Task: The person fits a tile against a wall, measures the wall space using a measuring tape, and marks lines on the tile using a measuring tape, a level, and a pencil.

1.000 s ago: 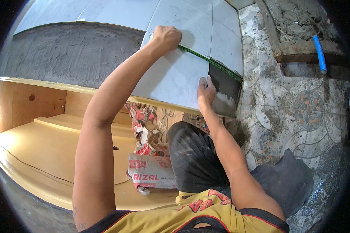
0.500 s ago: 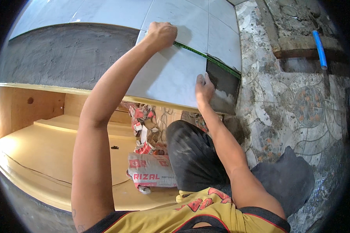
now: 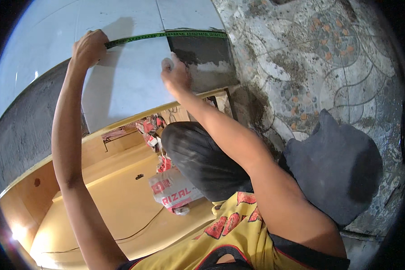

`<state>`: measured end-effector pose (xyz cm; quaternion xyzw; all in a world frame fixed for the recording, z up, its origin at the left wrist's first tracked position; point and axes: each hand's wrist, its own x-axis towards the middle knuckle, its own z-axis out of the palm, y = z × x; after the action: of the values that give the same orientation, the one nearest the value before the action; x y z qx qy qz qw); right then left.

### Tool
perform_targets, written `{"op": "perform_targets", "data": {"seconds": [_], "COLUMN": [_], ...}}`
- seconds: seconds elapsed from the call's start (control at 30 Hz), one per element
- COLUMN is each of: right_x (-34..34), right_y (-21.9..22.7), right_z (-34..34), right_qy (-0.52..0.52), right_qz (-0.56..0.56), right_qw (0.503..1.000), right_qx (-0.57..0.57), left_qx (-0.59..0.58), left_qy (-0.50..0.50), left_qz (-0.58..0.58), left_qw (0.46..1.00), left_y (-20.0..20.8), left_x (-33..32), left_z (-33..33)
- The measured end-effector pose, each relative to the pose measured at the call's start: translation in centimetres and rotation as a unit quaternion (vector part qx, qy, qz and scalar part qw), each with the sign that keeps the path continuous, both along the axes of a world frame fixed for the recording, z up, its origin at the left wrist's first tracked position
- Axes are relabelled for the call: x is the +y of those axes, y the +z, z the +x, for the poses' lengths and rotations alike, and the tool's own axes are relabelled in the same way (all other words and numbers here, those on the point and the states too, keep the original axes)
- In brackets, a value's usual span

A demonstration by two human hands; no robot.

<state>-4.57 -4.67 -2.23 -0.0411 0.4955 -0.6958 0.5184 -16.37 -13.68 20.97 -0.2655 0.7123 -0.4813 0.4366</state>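
Observation:
My left hand (image 3: 90,48) is closed around one end of a green tape measure (image 3: 141,37). The tape stretches to the right along the seam between the laid tiles and a loose-looking pale tile (image 3: 130,78), reaching the counter's far right end. At that tile's right edge is my right hand (image 3: 177,75), its thumb and fingers curled together; whatever may be between them is hidden. Just right of it lies a bare dark strip of counter (image 3: 200,49), partly smeared with grey. Left of the tile, more grey mortar surface (image 3: 29,108) shows.
Pale glossy tiles (image 3: 121,18) cover the back of the counter. Under it is a yellow wooden cabinet (image 3: 94,207) with a cement bag (image 3: 173,191) and red packaging beside my knee (image 3: 202,157). To the right is a dirty patterned floor (image 3: 297,90).
The view has swung to the right, so the counter sits further left and tilted. Both hands keep nearly the same places on the tape and tile.

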Motion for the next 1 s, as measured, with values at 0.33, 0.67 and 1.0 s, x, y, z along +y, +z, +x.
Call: {"op": "perform_targets", "data": {"seconds": [0.33,0.67,1.0], "right_x": [0.7,0.7,-0.4], "right_y": [0.3,0.2,-0.3], "right_z": [-0.2,-0.5,0.6], "right_qy": [0.004,0.003,-0.043], "right_qz": [-0.010,-0.004,0.006], "right_qw": [1.000,1.000,0.999], "right_qx": [-0.014,0.012,0.001], "left_qx": [0.027,0.043,0.108], "left_qy": [0.040,0.041,0.038], "left_qz": [-0.009,-0.015,0.094], "left_qw": [0.999,0.998,0.989], "left_y": [0.2,0.0,3.9], "left_x": [-0.5,1.3,0.6], "left_z": [0.5,0.1,1.9]}}
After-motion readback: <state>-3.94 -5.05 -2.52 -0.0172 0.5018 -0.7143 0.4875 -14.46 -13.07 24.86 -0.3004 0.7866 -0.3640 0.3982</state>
